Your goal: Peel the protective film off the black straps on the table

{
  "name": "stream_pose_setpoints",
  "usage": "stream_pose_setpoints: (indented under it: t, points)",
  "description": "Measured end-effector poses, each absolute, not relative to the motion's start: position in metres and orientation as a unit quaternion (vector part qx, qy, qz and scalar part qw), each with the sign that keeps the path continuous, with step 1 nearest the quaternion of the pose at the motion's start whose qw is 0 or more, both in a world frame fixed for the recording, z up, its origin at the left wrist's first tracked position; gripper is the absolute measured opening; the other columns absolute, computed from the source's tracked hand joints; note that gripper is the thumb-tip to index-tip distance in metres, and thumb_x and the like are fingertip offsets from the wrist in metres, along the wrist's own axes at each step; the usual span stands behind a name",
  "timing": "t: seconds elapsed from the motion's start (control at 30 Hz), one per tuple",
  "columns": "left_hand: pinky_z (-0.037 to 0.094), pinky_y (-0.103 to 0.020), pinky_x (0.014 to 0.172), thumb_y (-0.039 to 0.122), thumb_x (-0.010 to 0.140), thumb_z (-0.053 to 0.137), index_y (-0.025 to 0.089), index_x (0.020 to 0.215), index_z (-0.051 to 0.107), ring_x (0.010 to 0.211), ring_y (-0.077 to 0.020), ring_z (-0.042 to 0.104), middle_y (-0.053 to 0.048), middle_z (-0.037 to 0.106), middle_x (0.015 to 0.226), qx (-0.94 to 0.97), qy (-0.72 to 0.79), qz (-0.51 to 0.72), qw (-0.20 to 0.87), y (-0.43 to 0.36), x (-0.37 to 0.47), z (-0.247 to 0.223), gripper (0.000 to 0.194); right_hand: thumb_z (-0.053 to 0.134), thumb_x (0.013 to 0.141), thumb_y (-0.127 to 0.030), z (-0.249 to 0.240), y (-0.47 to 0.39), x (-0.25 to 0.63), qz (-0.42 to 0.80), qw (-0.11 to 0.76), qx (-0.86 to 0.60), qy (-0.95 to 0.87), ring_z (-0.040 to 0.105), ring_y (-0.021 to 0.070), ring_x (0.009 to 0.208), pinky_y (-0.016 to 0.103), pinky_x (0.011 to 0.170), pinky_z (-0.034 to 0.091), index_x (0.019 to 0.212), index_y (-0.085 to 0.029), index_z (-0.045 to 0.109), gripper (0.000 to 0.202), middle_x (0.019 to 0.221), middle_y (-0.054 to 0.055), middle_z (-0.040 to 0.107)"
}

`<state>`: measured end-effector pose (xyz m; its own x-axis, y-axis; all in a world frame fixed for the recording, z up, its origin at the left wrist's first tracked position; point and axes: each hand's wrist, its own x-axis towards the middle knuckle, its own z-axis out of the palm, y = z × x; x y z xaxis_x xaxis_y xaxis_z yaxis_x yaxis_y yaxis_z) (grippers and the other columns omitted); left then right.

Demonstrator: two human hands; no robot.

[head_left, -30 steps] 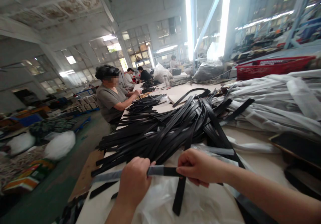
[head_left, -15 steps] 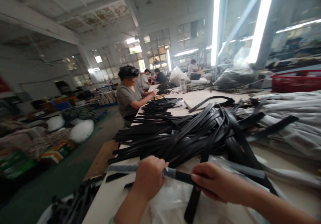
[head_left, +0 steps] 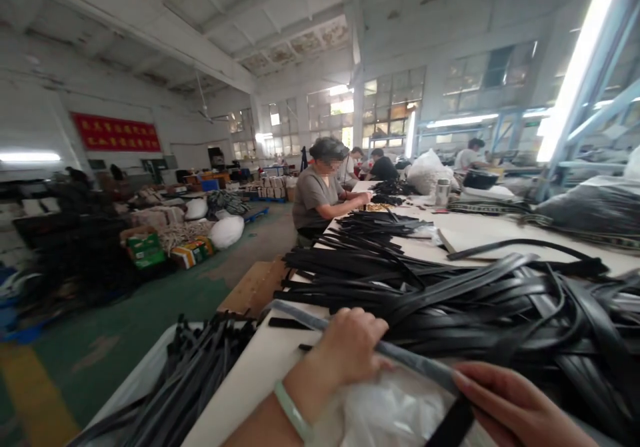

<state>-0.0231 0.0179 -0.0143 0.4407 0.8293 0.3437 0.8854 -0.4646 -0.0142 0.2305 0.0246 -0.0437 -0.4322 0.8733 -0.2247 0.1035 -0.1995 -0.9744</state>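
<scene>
A black strap in a clear plastic sleeve [head_left: 417, 360] stretches between my two hands above the near edge of the table. My left hand [head_left: 350, 347] is wrapped round it, knuckles up, with the sleeve's far end sticking out to the left. A pale green bangle [head_left: 293, 410] circles that wrist. My right hand [head_left: 510, 393] pinches the strap's right part between thumb and fingers. Below it a black strap end [head_left: 453, 423] slants down over crumpled clear plastic [head_left: 395, 403]. A large heap of black straps [head_left: 480, 300] lies just beyond my hands.
Left of the table stands a lined bin [head_left: 150, 347] full of dark straps. A cardboard piece [head_left: 253, 287] is beside the table edge. Across the table a co-worker in a grey shirt [head_left: 317, 197] handles small items. A bottle [head_left: 443, 192] and plastic bags [head_left: 430, 172] stand farther back.
My view has swung left, showing more floor and the bin. Clear sleeve now covers the strap up to my right fingers, where bare black showed before. Both hands keep their hold.
</scene>
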Motion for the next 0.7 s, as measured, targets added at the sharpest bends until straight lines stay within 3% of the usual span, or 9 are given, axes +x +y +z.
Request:
stream_pose_setpoints:
  t: [0.13,0.3,0.47,0.7]
  points:
    - [0.047,-0.03,0.075,0.034,0.092,0.049,0.021,0.091,0.063,0.085,-0.0203,0.064,-0.004,0.07,0.087,-0.797,-0.563,-0.188,0.11,0.035,-0.066,-0.005,0.019,0.076,0.064,-0.046,-0.03,0.038,0.248,0.701,0.414,-0.403,-0.417,0.017,0.0004,0.034,0.014,0.033,0.013,0.074,-0.018,0.057,0.035,0.047,-0.009,0.029]
    - [0.044,-0.037,0.081,0.057,0.089,0.043,0.016,0.102,0.058,0.093,-0.0258,0.059,-0.01,0.066,0.094,-0.756,-0.59,-0.23,0.167,0.024,-0.072,0.008,0.046,0.078,0.064,-0.036,-0.031,0.039,0.246,0.763,0.388,-0.347,-0.383,0.018,-0.0017,0.032,0.012,0.033,0.011,0.072,-0.016,0.053,0.033,0.046,-0.01,0.032]
    - [0.043,-0.032,0.069,0.07,0.082,0.037,0.018,0.082,0.061,0.083,-0.024,0.061,-0.008,0.066,0.081,-0.765,-0.579,-0.203,0.195,0.009,-0.039,0.0,0.058,0.075,0.066,-0.033,-0.043,0.033,0.24,0.77,0.392,-0.344,-0.367,0.023,-0.0005,0.029,0.011,0.033,0.011,0.094,-0.018,0.058,0.037,0.045,-0.011,0.034]
    - [0.042,-0.031,0.064,0.069,0.084,0.035,0.015,0.073,0.064,0.079,-0.0234,0.063,-0.01,0.068,0.076,-0.775,-0.577,-0.166,0.197,0.008,-0.04,-0.011,0.062,0.065,0.074,-0.018,-0.026,0.042,0.263,0.799,0.472,-0.211,-0.307,0.028,0.0007,0.032,0.012,0.032,0.027,0.105,-0.017,0.06,0.032,0.052,-0.01,0.033]
